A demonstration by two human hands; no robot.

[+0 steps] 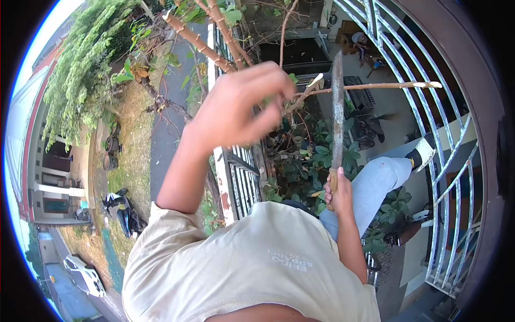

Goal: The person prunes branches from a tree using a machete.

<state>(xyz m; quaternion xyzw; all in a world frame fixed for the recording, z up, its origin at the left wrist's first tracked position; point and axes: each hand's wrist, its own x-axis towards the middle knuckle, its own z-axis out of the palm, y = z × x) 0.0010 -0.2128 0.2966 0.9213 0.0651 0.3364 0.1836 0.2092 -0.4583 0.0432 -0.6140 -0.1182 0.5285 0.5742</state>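
Note:
My right hand (339, 194) is closed round the wooden handle of a machete (337, 102). Its long, worn blade points up, away from me, and crosses in front of a thin cut branch (386, 86). My left hand (244, 104) is raised and slightly blurred, its curled fingers apart from the thumb, with nothing visible between them. Just right of its fingertips is a cut stub (311, 88) with a pale end. Thick pruned stems (198, 42) rise beyond this hand.
A white-painted metal railing (221, 182) runs under my left arm. Curved metal window bars (410, 64) stand at right, near my outstretched leg (370, 188). Leafy plants (327, 153) grow below. Far down at left are a motorbike (123, 212) and a parked car (84, 275).

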